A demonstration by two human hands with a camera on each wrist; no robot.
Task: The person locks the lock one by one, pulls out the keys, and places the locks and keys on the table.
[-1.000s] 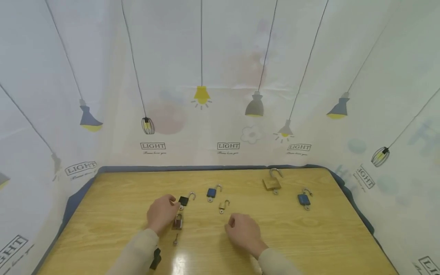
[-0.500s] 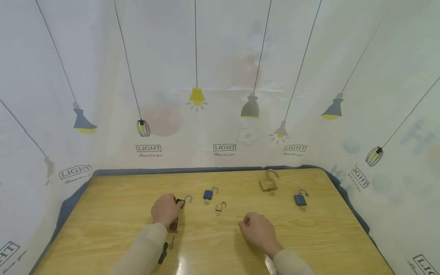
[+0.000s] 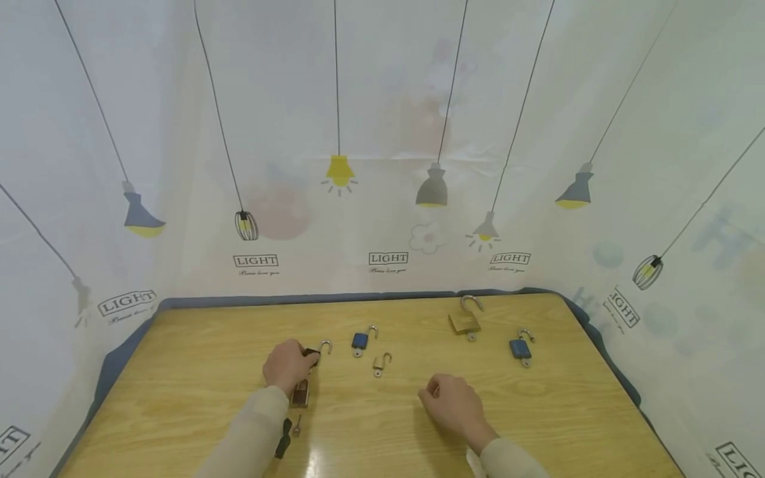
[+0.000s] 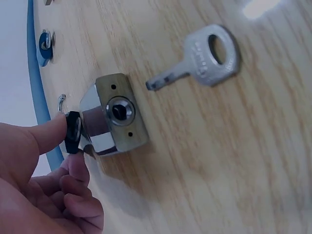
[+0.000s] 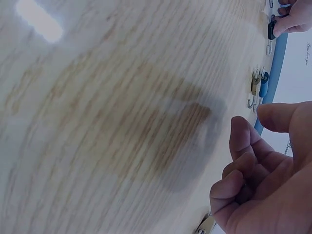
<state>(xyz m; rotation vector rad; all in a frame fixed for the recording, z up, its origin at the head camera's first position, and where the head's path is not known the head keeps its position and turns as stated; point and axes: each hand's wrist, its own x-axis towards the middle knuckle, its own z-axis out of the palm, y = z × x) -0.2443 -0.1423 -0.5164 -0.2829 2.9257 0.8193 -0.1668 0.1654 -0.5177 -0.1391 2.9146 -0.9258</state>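
My left hand (image 3: 287, 366) pinches a small black padlock (image 4: 73, 132) between thumb and fingers. Its open shackle points away from me in the head view. Just nearer to me lies a closed padlock (image 4: 122, 113) with a brown band and silver ends; its keyhole faces the left wrist camera. A silver key (image 4: 210, 57) lies on the table beside that keyhole, its blade toward the lock. My right hand (image 3: 455, 403) holds nothing. Its fingers are loosely curled over the table, to the right of a small brass padlock (image 3: 379, 363) with an open shackle.
A blue padlock (image 3: 360, 340) lies right of the black one. Farther right are a large brass padlock (image 3: 465, 322) and another blue padlock (image 3: 520, 348), all with open shackles. The wooden table (image 3: 197, 372) meets a printed cloth wall (image 3: 311, 272) at back and sides.
My left hand has gone from beside the black padlock to pinching it. My right hand has shifted to the right, away from the small brass padlock. The head view has turned slightly.
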